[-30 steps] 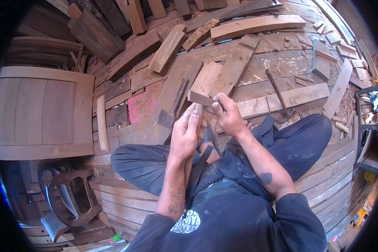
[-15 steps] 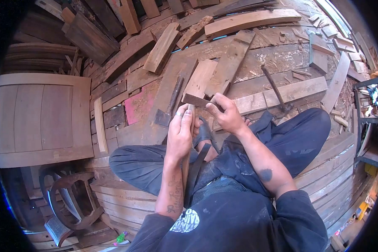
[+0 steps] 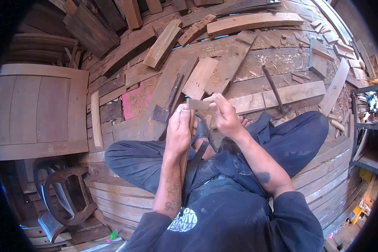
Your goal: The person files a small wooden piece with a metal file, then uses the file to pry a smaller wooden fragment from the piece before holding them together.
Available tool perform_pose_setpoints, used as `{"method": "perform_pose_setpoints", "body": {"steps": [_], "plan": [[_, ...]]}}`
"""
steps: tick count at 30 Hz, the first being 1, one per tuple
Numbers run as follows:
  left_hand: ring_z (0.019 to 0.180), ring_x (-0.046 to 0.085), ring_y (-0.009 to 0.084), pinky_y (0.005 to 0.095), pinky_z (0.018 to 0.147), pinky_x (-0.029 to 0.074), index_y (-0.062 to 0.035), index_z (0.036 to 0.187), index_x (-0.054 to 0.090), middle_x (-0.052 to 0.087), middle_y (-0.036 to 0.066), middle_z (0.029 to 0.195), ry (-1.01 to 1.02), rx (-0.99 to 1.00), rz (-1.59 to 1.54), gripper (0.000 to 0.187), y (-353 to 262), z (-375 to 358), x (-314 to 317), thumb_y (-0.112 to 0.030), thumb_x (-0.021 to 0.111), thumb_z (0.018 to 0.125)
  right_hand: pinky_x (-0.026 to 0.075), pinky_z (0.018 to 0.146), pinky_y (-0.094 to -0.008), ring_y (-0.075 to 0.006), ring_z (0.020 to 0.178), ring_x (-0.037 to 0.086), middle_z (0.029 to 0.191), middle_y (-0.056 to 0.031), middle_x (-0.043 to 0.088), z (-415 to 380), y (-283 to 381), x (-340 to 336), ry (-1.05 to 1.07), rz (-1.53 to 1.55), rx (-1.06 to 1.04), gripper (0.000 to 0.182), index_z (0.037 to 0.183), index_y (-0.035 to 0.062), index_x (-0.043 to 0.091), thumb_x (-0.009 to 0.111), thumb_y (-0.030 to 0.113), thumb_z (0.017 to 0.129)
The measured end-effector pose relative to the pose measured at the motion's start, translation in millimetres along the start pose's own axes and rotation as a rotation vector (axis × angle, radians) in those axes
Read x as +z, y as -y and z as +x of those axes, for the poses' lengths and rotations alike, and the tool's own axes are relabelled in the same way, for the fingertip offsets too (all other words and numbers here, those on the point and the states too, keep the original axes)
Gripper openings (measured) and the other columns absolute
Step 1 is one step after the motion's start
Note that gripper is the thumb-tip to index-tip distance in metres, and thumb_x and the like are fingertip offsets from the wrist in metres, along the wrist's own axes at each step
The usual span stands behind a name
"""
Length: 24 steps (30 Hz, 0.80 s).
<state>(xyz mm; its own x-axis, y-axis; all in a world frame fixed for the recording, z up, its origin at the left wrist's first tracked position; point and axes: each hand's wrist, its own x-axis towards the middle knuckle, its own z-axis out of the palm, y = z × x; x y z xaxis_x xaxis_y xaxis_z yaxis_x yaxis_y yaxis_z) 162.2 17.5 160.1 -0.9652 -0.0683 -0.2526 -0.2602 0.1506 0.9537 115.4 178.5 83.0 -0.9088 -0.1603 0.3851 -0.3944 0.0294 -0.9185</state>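
Observation:
In the head view, my left hand [image 3: 179, 131] is closed around a narrow strip of wood [image 3: 184, 161], which stands on end between my legs and runs back along my forearm. My right hand [image 3: 224, 116] pinches a flat brown piece that looks like folded sandpaper [image 3: 200, 104]. Its far end lies at the top of the wooden strip, beside my left thumb. Ahead of my hands, a hatchet-like tool [image 3: 160, 113] with a dark blade rests on the boards. A hammer [image 3: 274, 87] lies to the right, its handle across a long plank [image 3: 300, 93].
Several loose planks and blocks [image 3: 233, 61] cover the floor ahead, among shavings. A panelled wooden door [image 3: 52, 111] stands at the left, above a curved chair-like frame [image 3: 67, 195]. On the right is a dark metal shelf [image 3: 367, 126]. A pink patch [image 3: 136, 101] shows under sawdust.
The sandpaper has turned, showing a lighter face now, and my right hand has shifted slightly left. My left hand keeps its hold on the wooden strip. The whole view has shifted a little.

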Motion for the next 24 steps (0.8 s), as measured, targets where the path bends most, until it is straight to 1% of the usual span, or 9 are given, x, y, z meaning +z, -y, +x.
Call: {"method": "perform_pose_setpoints", "body": {"steps": [2,6,9,12,16,17,20,21,24], "plan": [[0.057,0.049,0.0066,0.0248,0.051,0.041,-0.0057,0.104,0.061,0.054,-0.001,0.071,0.031,0.002,0.005,0.043,1.4,-1.4,3.1,-0.040,0.038,0.114,0.043,0.085,-0.0397,-0.0319,0.090,0.058,0.091,-0.0141,0.062,1.9,8.0,-0.5,0.044,-0.100,-0.095,0.038,0.102,0.0027,0.064,0.050,0.037,0.109],[0.055,0.047,0.0068,0.0267,0.049,0.038,-0.0053,0.105,0.061,0.052,-0.001,0.069,0.042,0.012,0.056,0.043,-3.9,-7.3,7.2,-0.040,0.037,0.114,0.040,0.081,-0.0421,-0.0329,0.085,0.055,0.085,-0.0125,0.058,1.8,-6.4,2.4,0.001,-0.240,-0.122,0.038,0.094,0.0040,0.061,0.050,0.038,0.108],[0.053,0.047,0.0071,0.0274,0.047,0.038,-0.0043,0.107,0.061,0.051,-0.001,0.068,0.027,0.028,-0.013,0.044,0.3,-3.8,1.3,-0.040,0.037,0.114,0.039,0.080,-0.0428,-0.0331,0.084,0.054,0.084,-0.0119,0.057,0.5,-7.3,2.5,0.012,-0.224,-0.085,0.040,0.092,0.0045,0.060,0.049,0.039,0.108],[0.052,0.047,0.0072,0.0269,0.046,0.037,-0.0040,0.110,0.062,0.051,-0.001,0.067,0.068,-0.025,0.009,0.043,1.6,-7.3,8.7,-0.039,0.036,0.115,0.039,0.079,-0.0423,-0.0330,0.083,0.054,0.083,-0.0118,0.057,7.5,6.1,2.8,0.020,-0.221,-0.152,0.041,0.091,0.0046,0.059,0.048,0.040,0.108],[0.051,0.048,0.0080,0.0272,0.046,0.039,-0.0031,0.110,0.061,0.052,-0.001,0.067,0.050,0.078,0.045,0.044,-6.9,-7.6,4.9,-0.038,0.035,0.115,0.038,0.078,-0.0411,-0.0328,0.081,0.053,0.083,-0.0119,0.056,-3.1,-17.4,1.5,-0.002,-0.170,-0.108,0.042,0.090,0.0052,0.058,0.049,0.042,0.108],[0.052,0.049,0.0081,0.0274,0.047,0.040,-0.0028,0.110,0.061,0.052,0.000,0.066,0.041,0.100,0.041,0.045,0.7,-3.5,4.0,-0.039,0.036,0.115,0.038,0.077,-0.0421,-0.0332,0.082,0.052,0.084,-0.0126,0.055,-5.3,-22.7,2.1,0.000,-0.169,-0.094,0.041,0.090,0.0051,0.058,0.050,0.042,0.107],[0.052,0.049,0.0078,0.0268,0.047,0.039,-0.0033,0.111,0.061,0.052,-0.001,0.066,0.128,-0.005,0.073,0.044,2.9,-3.4,7.7,-0.039,0.036,0.115,0.038,0.077,-0.0437,-0.0336,0.082,0.051,0.084,-0.0132,0.054,7.7,3.4,1.7,0.025,-0.204,-0.211,0.038,0.089,0.0049,0.057,0.051,0.039,0.106],[0.051,0.047,0.0073,0.0260,0.047,0.038,-0.0034,0.111,0.061,0.051,-0.001,0.065,0.125,0.001,0.069,0.045,-1.1,-6.4,9.5,-0.040,0.035,0.115,0.037,0.077,-0.0450,-0.0343,0.083,0.051,0.084,-0.0135,0.053,9.3,6.3,-0.7,0.044,-0.172,-0.216,0.034,0.089,0.0047,0.057,0.053,0.034,0.105],[0.050,0.045,0.0071,0.0254,0.047,0.038,-0.0037,0.108,0.061,0.051,-0.001,0.066,0.067,0.018,-0.053,0.046,-19.3,-10.0,2.9,-0.040,0.035,0.115,0.037,0.077,-0.0441,-0.0345,0.082,0.050,0.083,-0.0135,0.051,-2.7,-20.6,-6.9,0.064,-0.165,-0.119,0.031,0.088,0.0052,0.057,0.054,0.031,0.105]]}}
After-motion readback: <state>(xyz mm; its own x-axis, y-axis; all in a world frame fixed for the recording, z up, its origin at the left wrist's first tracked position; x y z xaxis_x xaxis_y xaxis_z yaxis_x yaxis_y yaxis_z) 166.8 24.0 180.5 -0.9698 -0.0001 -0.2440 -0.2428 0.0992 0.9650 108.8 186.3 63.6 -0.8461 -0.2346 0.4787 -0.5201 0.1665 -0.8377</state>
